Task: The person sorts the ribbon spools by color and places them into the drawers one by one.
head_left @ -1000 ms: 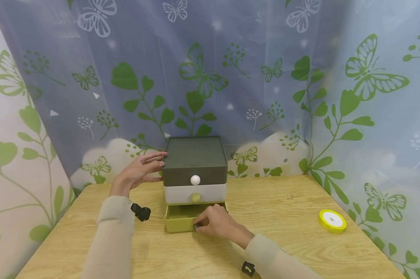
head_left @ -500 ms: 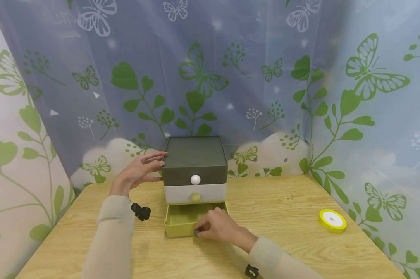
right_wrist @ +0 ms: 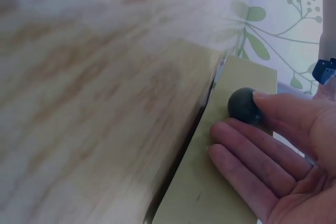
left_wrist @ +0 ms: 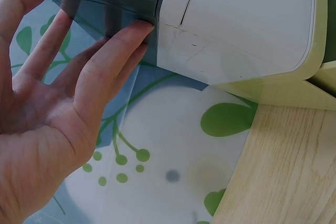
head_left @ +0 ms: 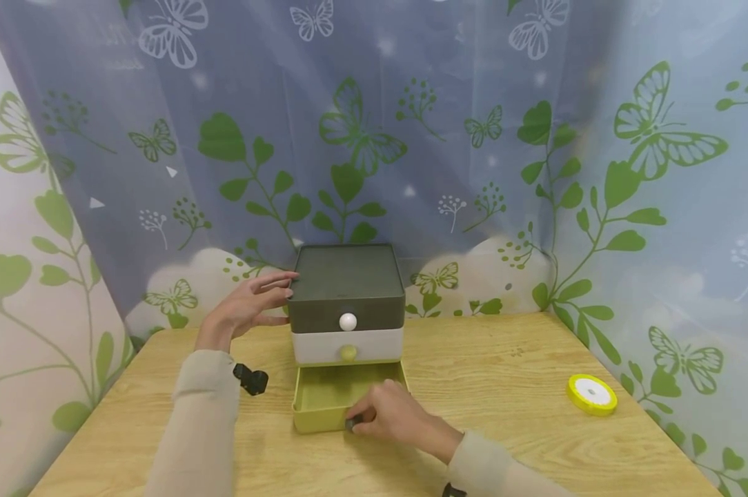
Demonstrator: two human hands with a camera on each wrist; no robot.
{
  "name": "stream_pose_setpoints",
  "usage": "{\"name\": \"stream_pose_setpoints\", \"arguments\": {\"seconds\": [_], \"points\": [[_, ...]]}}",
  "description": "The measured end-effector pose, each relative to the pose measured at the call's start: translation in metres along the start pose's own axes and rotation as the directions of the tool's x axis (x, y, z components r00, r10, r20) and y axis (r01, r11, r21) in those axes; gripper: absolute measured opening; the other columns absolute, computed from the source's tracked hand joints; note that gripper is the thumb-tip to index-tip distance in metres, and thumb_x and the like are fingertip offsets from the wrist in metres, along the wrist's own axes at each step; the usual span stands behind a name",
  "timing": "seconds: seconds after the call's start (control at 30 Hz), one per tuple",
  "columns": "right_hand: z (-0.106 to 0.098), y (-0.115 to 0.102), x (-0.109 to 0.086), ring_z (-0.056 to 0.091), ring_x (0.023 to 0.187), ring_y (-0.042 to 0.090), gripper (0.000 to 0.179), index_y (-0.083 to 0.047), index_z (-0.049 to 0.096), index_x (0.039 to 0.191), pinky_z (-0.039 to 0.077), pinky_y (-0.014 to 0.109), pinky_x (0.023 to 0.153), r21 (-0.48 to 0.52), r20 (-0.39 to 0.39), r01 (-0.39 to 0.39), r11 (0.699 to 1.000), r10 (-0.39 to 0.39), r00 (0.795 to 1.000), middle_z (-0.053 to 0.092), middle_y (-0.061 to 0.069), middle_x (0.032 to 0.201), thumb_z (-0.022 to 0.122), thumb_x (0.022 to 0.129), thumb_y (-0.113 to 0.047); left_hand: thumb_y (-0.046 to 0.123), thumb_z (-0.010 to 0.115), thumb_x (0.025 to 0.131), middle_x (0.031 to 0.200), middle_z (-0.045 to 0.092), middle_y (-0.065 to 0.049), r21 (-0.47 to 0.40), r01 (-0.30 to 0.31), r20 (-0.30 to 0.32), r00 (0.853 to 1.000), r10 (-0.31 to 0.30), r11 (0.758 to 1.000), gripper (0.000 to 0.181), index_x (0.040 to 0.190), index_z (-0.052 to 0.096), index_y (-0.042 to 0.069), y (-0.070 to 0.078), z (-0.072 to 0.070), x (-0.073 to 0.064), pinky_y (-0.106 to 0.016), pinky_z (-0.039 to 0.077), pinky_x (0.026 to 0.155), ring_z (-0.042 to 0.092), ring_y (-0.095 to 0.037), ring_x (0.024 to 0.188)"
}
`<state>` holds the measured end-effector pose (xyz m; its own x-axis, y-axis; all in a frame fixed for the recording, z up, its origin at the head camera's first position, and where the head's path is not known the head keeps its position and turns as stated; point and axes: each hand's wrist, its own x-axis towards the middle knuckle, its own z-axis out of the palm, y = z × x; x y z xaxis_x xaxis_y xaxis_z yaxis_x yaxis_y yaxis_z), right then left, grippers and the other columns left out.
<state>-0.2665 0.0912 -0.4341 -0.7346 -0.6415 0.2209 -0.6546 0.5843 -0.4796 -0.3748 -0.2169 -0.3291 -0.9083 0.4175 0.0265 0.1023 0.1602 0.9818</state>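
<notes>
A small chest of three stacked drawers stands on the table, its dark green top drawer over a white middle drawer. The yellow-green bottom drawer is pulled out toward me, and the part of its inside that shows holds nothing. My right hand pinches that drawer's dark round knob between thumb and fingers. On the chest's left side, my left hand rests its fingertips against the dark green drawer unit, fingers spread and nearly straight.
To the right on the wooden table lies a yellow-rimmed roll with a white centre. A patterned curtain hangs behind the table and along both sides.
The bottom drawer has slid farther out toward me, with my right hand moving along on its knob. My left hand has stayed in place on the chest's side.
</notes>
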Motion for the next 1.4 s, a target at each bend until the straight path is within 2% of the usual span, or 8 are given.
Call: {"name": "stream_pose_setpoints", "arguments": {"seconds": [0.3,1.03,1.4], "points": [[0.003,-0.007,-0.007,0.067,0.072,-0.01,0.017,-0.01,0.084,0.103,0.052,0.003,0.063,0.033,0.028,-0.01,0.999,0.01,1.0,0.082,0.002,0.097,0.084,0.087,-0.01,0.024,0.058,0.107,0.173,0.015,-0.016,0.001,-0.001,-0.001,1.0,0.001,1.0,0.061,0.162,0.034,0.011,-0.001,0.0,-0.001,-0.054,0.055,0.11,0.02,-0.045,0.158],[0.011,-0.017,-0.017,0.07,0.075,-0.008,0.018,-0.006,0.082,0.105,0.05,-0.002,0.064,0.033,0.001,0.034,0.999,-0.034,0.999,0.081,0.005,0.096,0.082,0.087,-0.005,0.024,0.059,0.107,0.174,0.015,-0.015,0.006,-0.007,0.003,1.0,0.007,1.0,0.062,0.162,0.034,0.01,-0.001,0.0,0.0,-0.055,0.054,0.11,0.02,-0.045,0.158],[0.009,-0.023,-0.021,0.07,0.073,-0.008,0.02,-0.008,0.083,0.105,0.049,-0.003,0.063,-0.026,0.001,0.063,0.998,-0.063,0.998,0.081,0.003,0.094,0.083,0.085,-0.003,0.025,0.06,0.107,0.174,0.014,-0.016,0.001,-0.014,0.012,1.0,0.014,1.0,0.062,0.161,0.034,0.01,-0.001,0.0,0.0,-0.053,0.055,0.109,0.02,-0.046,0.157]]}}
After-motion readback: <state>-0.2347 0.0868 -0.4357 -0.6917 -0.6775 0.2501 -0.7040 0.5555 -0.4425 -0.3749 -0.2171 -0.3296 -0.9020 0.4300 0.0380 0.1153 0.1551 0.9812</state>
